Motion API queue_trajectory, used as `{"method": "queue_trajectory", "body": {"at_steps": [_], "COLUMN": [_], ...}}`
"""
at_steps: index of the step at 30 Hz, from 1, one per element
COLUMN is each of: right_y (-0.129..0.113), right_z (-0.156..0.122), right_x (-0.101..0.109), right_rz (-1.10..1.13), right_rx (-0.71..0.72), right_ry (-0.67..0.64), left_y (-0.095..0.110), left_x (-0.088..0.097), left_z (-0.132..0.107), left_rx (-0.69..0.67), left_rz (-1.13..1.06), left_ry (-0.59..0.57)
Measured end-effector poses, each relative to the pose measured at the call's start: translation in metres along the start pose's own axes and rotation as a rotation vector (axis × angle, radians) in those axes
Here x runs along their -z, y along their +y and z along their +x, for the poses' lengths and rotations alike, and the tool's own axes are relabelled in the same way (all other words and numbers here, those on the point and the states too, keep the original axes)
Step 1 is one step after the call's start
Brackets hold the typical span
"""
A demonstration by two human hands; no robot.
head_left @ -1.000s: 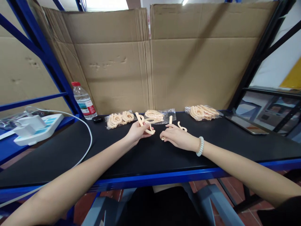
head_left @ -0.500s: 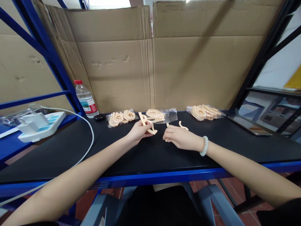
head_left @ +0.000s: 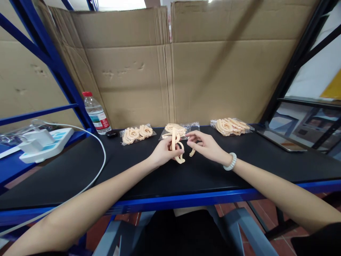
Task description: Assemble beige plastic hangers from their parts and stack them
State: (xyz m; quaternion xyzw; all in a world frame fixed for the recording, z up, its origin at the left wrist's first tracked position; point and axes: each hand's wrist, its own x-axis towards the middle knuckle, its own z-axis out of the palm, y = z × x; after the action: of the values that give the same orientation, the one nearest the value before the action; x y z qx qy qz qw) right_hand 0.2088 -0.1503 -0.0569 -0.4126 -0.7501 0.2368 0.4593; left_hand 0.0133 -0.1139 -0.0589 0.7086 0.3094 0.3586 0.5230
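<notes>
My left hand [head_left: 163, 153] is closed on a peach-coloured plastic hook piece [head_left: 178, 148], held upright above the black shelf top [head_left: 149, 174]. My right hand [head_left: 205, 145], with a pale bead bracelet [head_left: 229, 161] at the wrist, pinches a smaller peach curved piece [head_left: 192, 153] right beside the first one. Both hands meet at the middle of the shelf. Just behind them lies a clear bag of peach pieces [head_left: 179, 129].
Two more bags of the same parts lie at the back, one left [head_left: 135, 133] and one right [head_left: 231, 126]. A water bottle [head_left: 93, 112], a small black object [head_left: 111, 134], a white power strip [head_left: 45, 144] with its cable [head_left: 99, 160], cardboard backing [head_left: 170, 67] and a tablet [head_left: 279, 140] surround the area.
Both hands lifted off the shelf and came together. The left hand turned its piece upright and moved right; the right hand picked up the small curved piece and moved it toward the left one.
</notes>
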Motion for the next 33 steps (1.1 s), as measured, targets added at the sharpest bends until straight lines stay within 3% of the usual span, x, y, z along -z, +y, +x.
{"method": "queue_trajectory", "body": {"at_steps": [4,9,18,28,33], "right_y": [0.000,0.003,0.002,0.000,-0.006], "right_z": [0.003,0.006,0.008,0.009,0.006], "right_x": [-0.009,-0.011,-0.006,-0.006,-0.009], "right_rz": [0.239,0.280,0.482,0.549,0.642], "right_rx": [-0.130,-0.175,-0.244,-0.215,-0.273], "right_ry": [-0.013,0.039,0.187,0.206,0.165], "left_y": [0.000,0.000,0.009,0.009,0.009], "left_x": [-0.005,-0.005,-0.001,0.000,0.001], "left_z": [-0.003,-0.003,-0.002,0.000,0.000], "left_rx": [-0.138,-0.191,-0.227,-0.222,-0.237], "left_rz": [0.108,0.188,0.384,0.370,0.326], "left_ry": [-0.086,-0.093,0.186,0.186,0.222]}}
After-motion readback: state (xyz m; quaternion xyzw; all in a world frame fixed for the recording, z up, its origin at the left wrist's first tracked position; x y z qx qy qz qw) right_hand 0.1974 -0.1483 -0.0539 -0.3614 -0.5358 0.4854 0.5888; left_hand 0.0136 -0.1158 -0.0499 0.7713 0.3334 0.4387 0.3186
